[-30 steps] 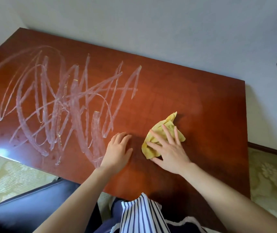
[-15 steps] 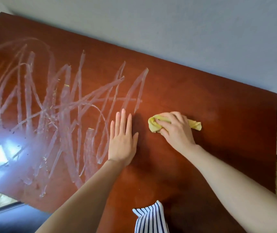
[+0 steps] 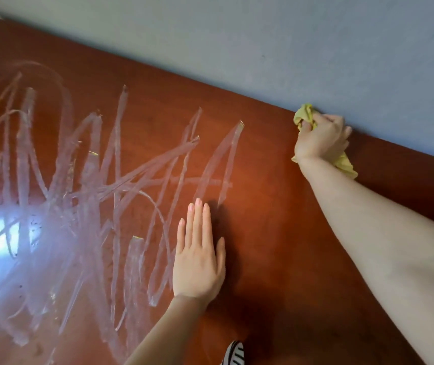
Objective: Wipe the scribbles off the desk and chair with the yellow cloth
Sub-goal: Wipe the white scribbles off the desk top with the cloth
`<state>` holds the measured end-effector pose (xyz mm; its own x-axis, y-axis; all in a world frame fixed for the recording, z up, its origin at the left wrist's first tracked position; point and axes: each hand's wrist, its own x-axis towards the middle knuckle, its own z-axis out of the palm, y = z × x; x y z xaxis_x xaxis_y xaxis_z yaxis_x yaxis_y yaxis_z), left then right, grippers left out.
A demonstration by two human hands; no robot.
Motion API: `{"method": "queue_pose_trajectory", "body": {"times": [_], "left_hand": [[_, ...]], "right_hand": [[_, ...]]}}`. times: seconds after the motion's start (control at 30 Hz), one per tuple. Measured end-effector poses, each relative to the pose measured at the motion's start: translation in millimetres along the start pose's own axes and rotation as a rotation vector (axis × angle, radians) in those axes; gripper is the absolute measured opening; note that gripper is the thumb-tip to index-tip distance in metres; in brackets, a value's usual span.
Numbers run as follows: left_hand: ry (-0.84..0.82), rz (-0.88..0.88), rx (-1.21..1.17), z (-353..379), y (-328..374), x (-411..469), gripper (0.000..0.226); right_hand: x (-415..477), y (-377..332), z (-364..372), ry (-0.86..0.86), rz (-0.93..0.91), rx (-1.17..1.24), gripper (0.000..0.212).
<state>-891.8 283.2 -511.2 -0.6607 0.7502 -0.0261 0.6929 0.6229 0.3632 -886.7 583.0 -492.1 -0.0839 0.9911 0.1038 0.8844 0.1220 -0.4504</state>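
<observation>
White scribbles [image 3: 84, 196] cover the left and middle of the reddish-brown desk [image 3: 276, 233]. My right hand [image 3: 321, 139] grips the bunched yellow cloth [image 3: 306, 115] at the desk's far edge, against the wall, to the right of the scribbles. One end of the cloth sticks out above my fingers and another trails below my wrist. My left hand [image 3: 198, 255] rests flat on the desk, fingers straight, at the right border of the scribbles. The chair is out of view.
A pale grey-blue wall [image 3: 263, 43] runs along the desk's far edge. A bright glare [image 3: 0, 235] lies on the left of the desktop. A bit of striped fabric [image 3: 234, 354] shows at the bottom edge.
My right hand has bunched the cloth and carried it from the desk's middle up to the far edge by the wall. My left hand stays flat in place; the view has moved closer.
</observation>
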Motion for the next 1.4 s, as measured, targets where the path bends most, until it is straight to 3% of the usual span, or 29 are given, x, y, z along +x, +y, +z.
{"method": "queue_pose_trajectory", "body": {"times": [0.13,0.27,0.37,0.8,0.93,1.23,1.4], "left_hand": [[-0.006,0.004,0.007,0.9,-0.7,1.0,0.06],[-0.004,0.006,0.001,0.6,-2.6,1.4,0.061],[-0.003,0.0,-0.008,1.5,-2.8,2.5,0.062],[-0.009,0.006,-0.011,-0.1,-5.2,3.5,0.058],[-0.021,0.019,0.021,-0.1,-3.2,4.0,0.057],[-0.045,0.027,0.066,1.8,-2.9,4.0,0.055],[-0.039,0.035,0.071,3.6,-1.8,4.6,0.054]], "right_hand": [[-7.8,-31.8,19.1,-0.078,-0.234,0.031,0.027],[-38.7,-47.1,32.2,-0.134,-0.645,0.07,0.025],[-68.5,-38.9,30.7,-0.143,-0.856,0.097,0.023],[-144.7,83.2,-37.2,-0.396,-1.295,0.193,0.029],[-117.2,106.0,-47.4,-0.313,-1.209,0.147,0.029],[-18.5,114.7,-39.2,0.059,-0.522,0.023,0.026],[3.4,71.6,-17.5,0.103,-0.244,-0.029,0.03]]}}
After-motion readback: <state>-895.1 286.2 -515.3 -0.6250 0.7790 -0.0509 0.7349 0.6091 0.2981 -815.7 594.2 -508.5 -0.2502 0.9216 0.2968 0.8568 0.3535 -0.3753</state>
